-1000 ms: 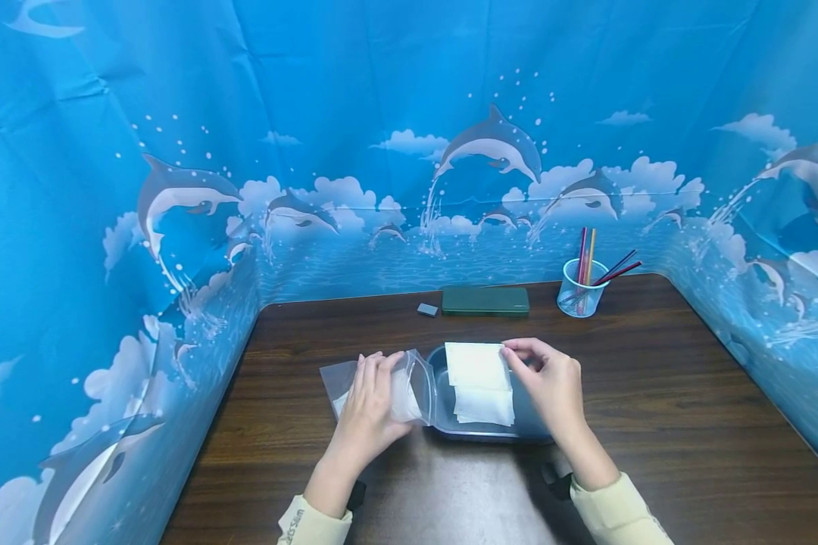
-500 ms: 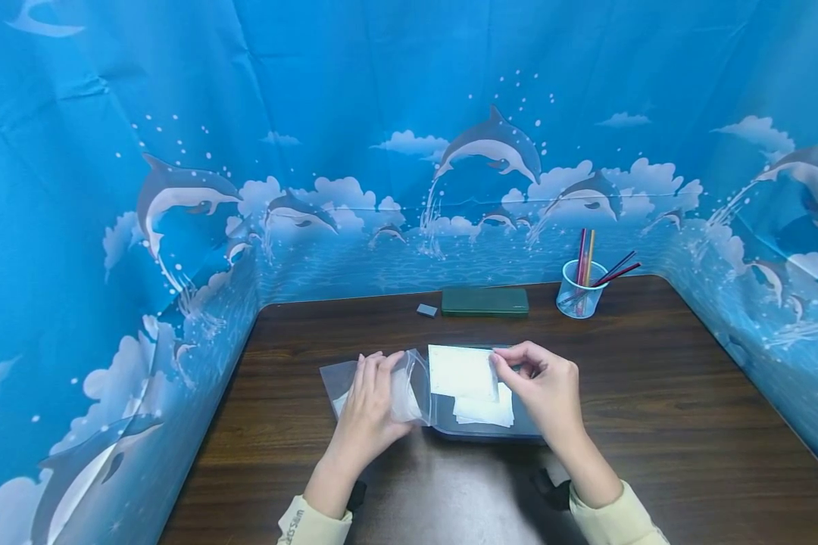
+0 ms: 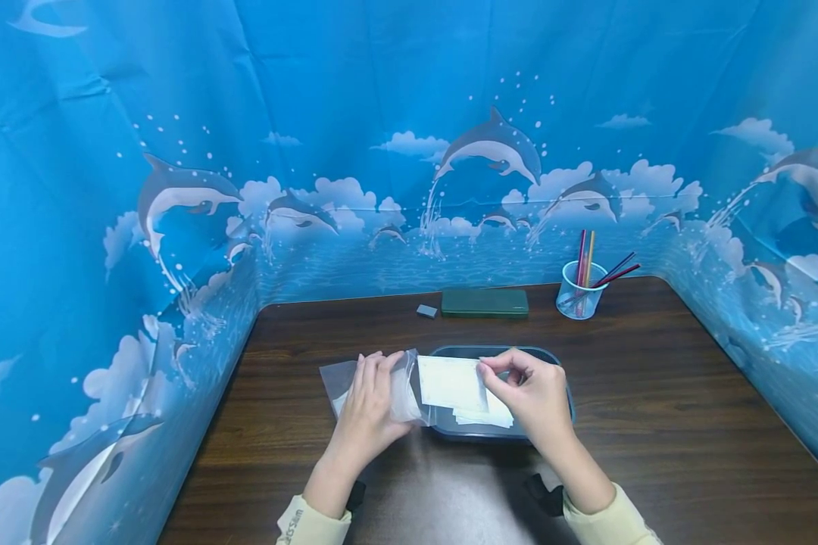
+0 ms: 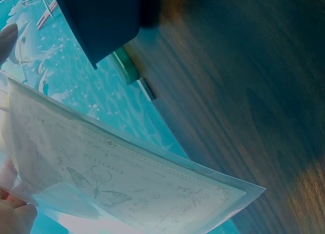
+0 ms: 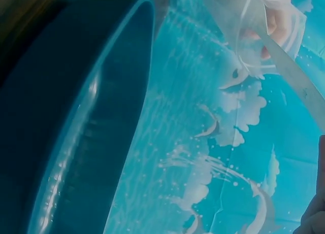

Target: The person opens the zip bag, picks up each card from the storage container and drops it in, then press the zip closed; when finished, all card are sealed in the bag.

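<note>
My left hand grips a clear plastic bag to the left of the dark blue-grey bin. Inside the bag lies a pale sheet printed with a butterfly, shown in the left wrist view. My right hand pinches the right edge of a whitish paper card between thumb and fingers. The card's far end is at the bag's open mouth; in the right wrist view the card runs edge-on into the bag's opening. More white papers lie in the bin below, partly hidden by the card.
Behind the bin are a green pencil case and a small grey eraser. A light blue mesh cup with several pencils stands at the back right. A dolphin-print curtain borders the dark wooden table.
My right hand has taken the card leftward and slightly toward me, from over the bin to the bag's mouth. My left hand and the bag have stayed in place.
</note>
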The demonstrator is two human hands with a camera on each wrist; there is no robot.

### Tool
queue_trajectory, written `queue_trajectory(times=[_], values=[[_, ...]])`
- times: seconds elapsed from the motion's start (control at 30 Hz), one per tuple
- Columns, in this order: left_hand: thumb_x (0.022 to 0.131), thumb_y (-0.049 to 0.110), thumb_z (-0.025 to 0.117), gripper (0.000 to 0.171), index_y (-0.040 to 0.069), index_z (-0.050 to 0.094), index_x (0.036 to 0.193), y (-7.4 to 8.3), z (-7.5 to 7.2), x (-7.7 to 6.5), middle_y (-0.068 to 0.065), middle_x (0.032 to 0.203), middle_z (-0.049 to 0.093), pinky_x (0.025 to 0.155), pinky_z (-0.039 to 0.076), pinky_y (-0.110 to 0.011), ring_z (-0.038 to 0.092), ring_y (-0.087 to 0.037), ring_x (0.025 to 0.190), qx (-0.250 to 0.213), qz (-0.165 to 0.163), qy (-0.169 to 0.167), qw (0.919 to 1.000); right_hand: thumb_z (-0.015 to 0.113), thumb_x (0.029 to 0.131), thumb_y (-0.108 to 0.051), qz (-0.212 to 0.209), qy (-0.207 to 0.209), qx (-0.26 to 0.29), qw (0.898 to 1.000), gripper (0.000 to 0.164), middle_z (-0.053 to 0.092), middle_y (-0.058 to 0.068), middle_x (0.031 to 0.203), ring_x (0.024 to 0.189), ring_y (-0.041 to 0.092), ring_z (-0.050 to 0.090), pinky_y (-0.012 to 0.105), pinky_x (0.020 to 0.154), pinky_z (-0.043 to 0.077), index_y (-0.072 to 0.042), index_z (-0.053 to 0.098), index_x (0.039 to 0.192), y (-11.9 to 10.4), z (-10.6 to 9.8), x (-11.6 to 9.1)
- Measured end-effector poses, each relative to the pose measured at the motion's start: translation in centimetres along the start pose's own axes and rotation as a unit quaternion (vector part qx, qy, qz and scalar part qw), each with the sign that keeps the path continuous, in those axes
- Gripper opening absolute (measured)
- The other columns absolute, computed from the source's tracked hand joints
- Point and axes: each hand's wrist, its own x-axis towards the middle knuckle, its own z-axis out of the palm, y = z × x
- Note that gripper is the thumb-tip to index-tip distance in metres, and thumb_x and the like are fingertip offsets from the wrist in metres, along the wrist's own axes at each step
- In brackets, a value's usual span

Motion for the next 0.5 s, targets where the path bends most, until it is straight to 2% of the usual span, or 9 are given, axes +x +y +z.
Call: queue_trajectory(times=[0.17,0.3,0.5], values=[[0.047,0.034,0.096,0.113,0.006,0.038,0.139,0.2,-0.1,0.0,-0.013,0.128,0.045,0.113,0.022,-0.048,0.040,-0.032,0.126,-0.004,0.000,0.000,1.0000,0.080,0.079,-0.016,-0.018,-0.005,-0.021,1.000,0.010,0.068,-0.018,0.080,0.046,0.008,0.040,0.022,0.036,0.031,-0.019,0.076,0.086,0.2,1.0,-0.2],[0.050,0.034,0.096,0.111,0.007,0.038,0.140,0.6,-0.1,0.0,-0.012,0.127,0.046,0.114,0.022,-0.048,0.038,-0.030,0.128,-0.010,-0.003,-0.005,0.9999,0.081,0.078,-0.016,-0.011,-0.019,-0.023,0.999,0.011,0.067,-0.022,0.081,0.048,0.007,0.042,0.022,0.038,0.034,-0.021,0.076,0.086,0.4,1.8,-0.4],[0.051,0.036,0.095,0.108,0.007,0.039,0.139,1.0,0.2,-0.1,-0.011,0.127,0.046,0.114,0.019,-0.045,0.039,-0.030,0.128,-0.014,0.004,-0.014,0.9998,0.081,0.078,-0.021,0.006,-0.057,-0.032,0.998,0.012,0.060,-0.023,0.066,0.046,0.007,0.041,0.023,0.038,0.034,-0.022,0.077,0.089,0.5,2.7,-0.4]])
